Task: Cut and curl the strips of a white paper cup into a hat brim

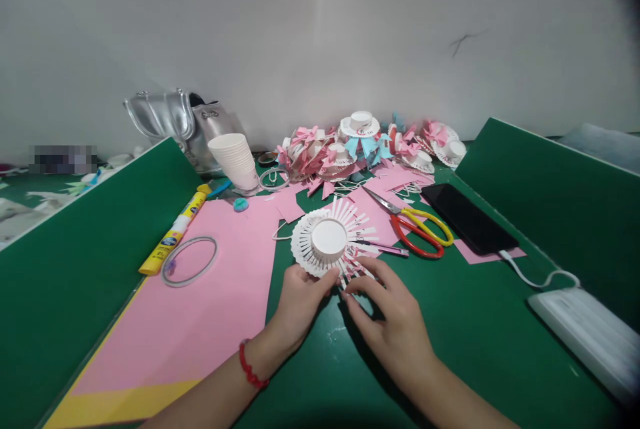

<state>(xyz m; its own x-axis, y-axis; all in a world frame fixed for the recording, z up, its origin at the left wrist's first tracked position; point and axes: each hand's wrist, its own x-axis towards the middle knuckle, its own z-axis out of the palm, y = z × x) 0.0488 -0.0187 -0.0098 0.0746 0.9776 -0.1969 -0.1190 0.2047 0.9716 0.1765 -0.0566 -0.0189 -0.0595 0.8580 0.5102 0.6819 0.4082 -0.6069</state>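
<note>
1. Between both hands, above or on the green tabletop [320, 382]: a round-based white paper cup with its wall cut into fanned strips [329, 238], base facing up. Contact with the tabletop hard to tell.
2. At the near edge, left hand [304, 295] closed on the cut cup, thumb laid over the strips, other fingers partly hidden beneath. Best to grip lightly there, without crushing the fan.
3. At the near-right strips, right hand [393, 309] with fingers curled, thumb and index nearly together. Firm pinch or mere touch: impossible to tell.
4. Neat scalloped edge on the left; straight, separate strips on the right. Apparently bending strips one at a time; better to match each bend to the finished side and avoid tearing at the base.
5. Beside the right-hand strips, a slim pink-and-black tool [393, 249]; beyond, metal scissors with red and yellow handles [400, 211]. Best to turn the fan clear of both.
</note>
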